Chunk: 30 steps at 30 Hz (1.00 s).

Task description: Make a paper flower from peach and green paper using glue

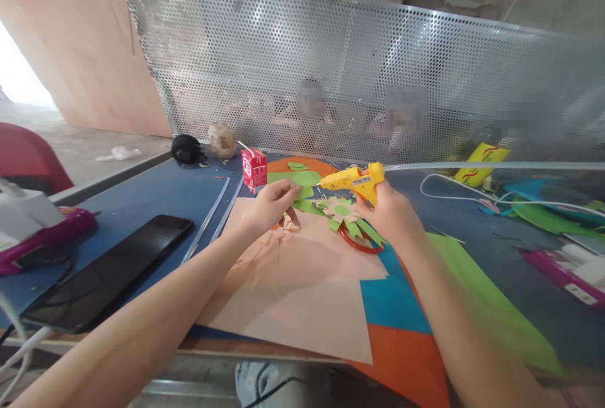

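My right hand is closed around a yellow hot glue gun, whose nozzle points left toward a small green paper piece. My left hand pinches that green piece between thumb and fingers. Just below the gun lies a paper flower with green leaves and a pale centre, resting over a red ring. Peach paper sheets lie under both hands on the blue table.
A black phone lies at the left, near a purple device. A red drink carton, a black round object and a brown ball stand behind. Green, orange and blue sheets spread right. A perforated metal screen backs the table, people behind it.
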Each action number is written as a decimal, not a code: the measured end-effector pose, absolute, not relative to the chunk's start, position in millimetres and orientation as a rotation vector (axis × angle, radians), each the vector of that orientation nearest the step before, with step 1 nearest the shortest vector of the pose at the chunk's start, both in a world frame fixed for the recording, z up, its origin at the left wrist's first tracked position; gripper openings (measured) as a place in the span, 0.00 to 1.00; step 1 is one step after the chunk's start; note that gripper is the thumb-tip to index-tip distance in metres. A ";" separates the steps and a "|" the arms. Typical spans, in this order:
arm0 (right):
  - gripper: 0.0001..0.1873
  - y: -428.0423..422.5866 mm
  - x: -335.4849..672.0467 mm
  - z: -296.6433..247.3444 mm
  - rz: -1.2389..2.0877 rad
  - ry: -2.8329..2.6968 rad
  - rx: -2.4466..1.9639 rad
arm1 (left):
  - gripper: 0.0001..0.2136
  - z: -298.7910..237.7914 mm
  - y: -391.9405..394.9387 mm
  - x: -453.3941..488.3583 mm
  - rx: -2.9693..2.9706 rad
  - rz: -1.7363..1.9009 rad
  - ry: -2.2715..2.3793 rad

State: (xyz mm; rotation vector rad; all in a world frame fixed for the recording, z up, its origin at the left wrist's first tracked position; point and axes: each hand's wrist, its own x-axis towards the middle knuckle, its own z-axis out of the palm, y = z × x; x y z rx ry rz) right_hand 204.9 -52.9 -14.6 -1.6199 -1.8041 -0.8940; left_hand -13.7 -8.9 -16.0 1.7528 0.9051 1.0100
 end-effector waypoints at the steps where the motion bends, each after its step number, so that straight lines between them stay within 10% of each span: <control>1: 0.19 -52.9 205.0 -14.6 -0.899 -1.802 -1.622 | 0.11 -16.3 -8.7 -13.6 1.758 1.001 0.908; 30: 0.19 -56.2 202.1 -12.1 -0.859 -1.776 -1.612 | 0.11 -21.2 -5.8 -12.7 1.790 0.920 0.993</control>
